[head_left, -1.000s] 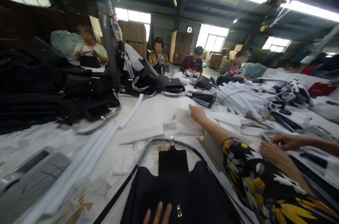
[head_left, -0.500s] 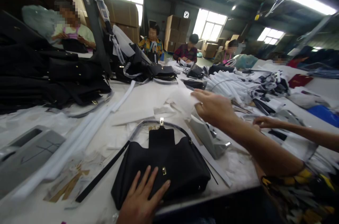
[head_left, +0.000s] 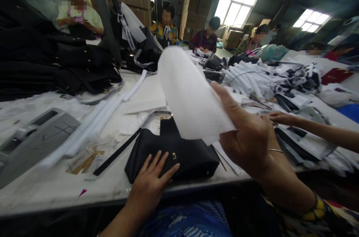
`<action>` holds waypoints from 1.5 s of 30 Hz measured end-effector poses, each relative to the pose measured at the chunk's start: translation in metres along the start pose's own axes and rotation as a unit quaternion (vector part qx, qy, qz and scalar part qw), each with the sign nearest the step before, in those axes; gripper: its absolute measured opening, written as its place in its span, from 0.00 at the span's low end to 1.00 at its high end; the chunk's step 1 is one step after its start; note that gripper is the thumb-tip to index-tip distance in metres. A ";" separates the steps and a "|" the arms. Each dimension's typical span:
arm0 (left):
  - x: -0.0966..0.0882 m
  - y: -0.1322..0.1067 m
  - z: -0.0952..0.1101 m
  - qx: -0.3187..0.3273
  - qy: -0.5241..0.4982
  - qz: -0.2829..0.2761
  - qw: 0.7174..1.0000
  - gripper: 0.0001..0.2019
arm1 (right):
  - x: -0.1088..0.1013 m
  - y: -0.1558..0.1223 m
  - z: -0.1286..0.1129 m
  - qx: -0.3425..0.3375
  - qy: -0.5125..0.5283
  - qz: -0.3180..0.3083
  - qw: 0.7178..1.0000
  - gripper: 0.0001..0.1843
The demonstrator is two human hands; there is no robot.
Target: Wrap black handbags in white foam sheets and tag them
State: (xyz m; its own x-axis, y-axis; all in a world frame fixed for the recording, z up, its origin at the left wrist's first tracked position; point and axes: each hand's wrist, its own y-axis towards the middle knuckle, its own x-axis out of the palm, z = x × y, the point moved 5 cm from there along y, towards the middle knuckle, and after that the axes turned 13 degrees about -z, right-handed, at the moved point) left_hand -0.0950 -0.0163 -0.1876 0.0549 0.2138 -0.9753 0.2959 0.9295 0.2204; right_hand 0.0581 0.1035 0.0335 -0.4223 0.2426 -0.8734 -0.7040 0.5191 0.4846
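A black handbag [head_left: 165, 154] lies on the white worktable near its front edge, its small gold clasp facing up. My left hand [head_left: 153, 177] rests flat on the bag's front with fingers spread. Above the bag, my right hand [head_left: 244, 132] pinches a thin white sheet [head_left: 190, 95], likely soft wrapping paper, by its lower right edge. The sheet bends upward and covers the bag's upper right part and most of its flap. A black strap [head_left: 117, 151] extends from the bag to the left.
A grey tape dispenser [head_left: 42, 139] stands left, beside long white foam tubes [head_left: 92, 125]. Black bags [head_left: 50, 61] are piled at the back left. White rolls [head_left: 252, 78] heap at the back right. A co-worker's hand [head_left: 283, 118] works at right; other people sit across the table.
My right hand has lifted the white sheet off the table and brought it nearer, over the handbag. My left hand stays on the bag. The camera view has tilted down.
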 end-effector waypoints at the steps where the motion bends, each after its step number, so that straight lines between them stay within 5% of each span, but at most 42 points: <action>1: 0.001 0.000 0.000 -0.001 0.004 0.001 1.000 0.31 | -0.011 0.004 -0.002 0.001 0.000 0.031 1.000 0.38; 4: 0.002 0.000 0.000 -0.009 0.007 0.005 1.000 0.28 | -0.008 0.006 -0.012 -0.041 -0.020 0.017 0.999 0.36; 11: -0.005 0.000 0.002 -0.027 -0.039 0.035 0.998 0.23 | 0.098 -0.041 -0.027 -0.158 -0.097 -0.274 0.944 0.27; 17: 0.005 -0.015 0.005 -0.056 0.066 0.113 0.990 0.20 | 0.140 -0.065 -0.027 -0.129 -0.033 -0.438 0.889 0.42; 23: 0.010 -0.012 0.002 -0.020 0.019 0.026 0.999 0.26 | 0.142 -0.062 -0.029 -0.078 -0.040 -0.445 0.891 0.37; 31: 0.003 -0.010 0.004 -0.024 0.026 0.052 0.998 0.22 | 0.152 -0.079 -0.027 -0.072 0.075 -0.444 0.890 0.39; 36: -0.002 -0.007 0.005 -0.027 -0.023 -0.005 0.999 0.20 | 0.163 -0.083 -0.029 -0.039 0.101 -0.445 0.889 0.40; 38: -0.015 -0.012 0.009 -0.027 -0.031 -0.028 0.999 0.21 | 0.165 -0.085 -0.030 -0.032 0.110 -0.439 0.891 0.40; 41: -0.059 -0.018 0.021 0.011 -0.032 -0.022 0.999 0.20 | 0.166 -0.088 -0.030 -0.034 0.120 -0.433 0.893 0.41; 45: -0.109 0.006 0.017 0.018 -0.115 0.001 0.993 0.13 | 0.168 -0.092 -0.031 -0.034 0.122 -0.416 0.900 0.42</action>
State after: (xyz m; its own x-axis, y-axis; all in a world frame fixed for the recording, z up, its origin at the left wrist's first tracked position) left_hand -0.0831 -0.0391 -0.0798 0.2710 0.1368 -0.9528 0.3301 0.9167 0.2254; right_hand 0.0343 0.0706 -0.1562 0.1610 -0.3991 -0.9027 -0.8641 0.3849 -0.3243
